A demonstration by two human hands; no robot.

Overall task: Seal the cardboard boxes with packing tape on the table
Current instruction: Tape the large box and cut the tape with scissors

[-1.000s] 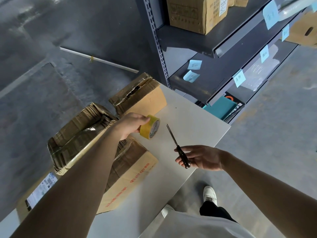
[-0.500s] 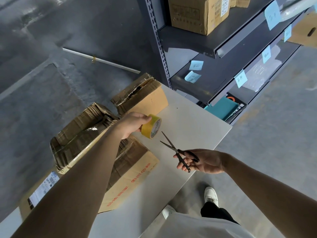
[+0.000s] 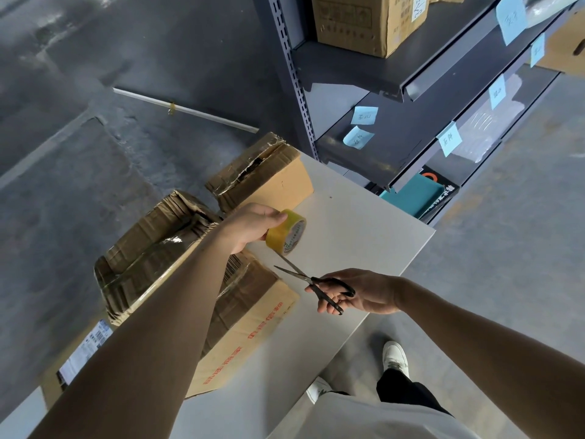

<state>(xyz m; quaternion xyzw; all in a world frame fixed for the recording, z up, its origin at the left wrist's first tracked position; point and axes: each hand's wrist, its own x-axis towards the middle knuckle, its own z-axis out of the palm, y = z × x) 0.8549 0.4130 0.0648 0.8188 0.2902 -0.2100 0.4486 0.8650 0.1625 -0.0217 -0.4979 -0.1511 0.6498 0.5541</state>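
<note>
Over the large cardboard box [image 3: 247, 312], the left hand [image 3: 250, 226] has its fingers gripping the yellow tape roll [image 3: 286, 231]; the right hand [image 3: 364, 291] has its fingers holding scissors [image 3: 311, 280], blades parted; probably the cutting step; next, close the blades across the tape.

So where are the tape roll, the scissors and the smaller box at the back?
tape roll [image 3: 278, 237]: head view, on its yellow outer band.
scissors [image 3: 311, 280]: head view, at the pivot where the blades meet.
smaller box [image 3: 278, 186]: head view, on its plain side wall.
</note>
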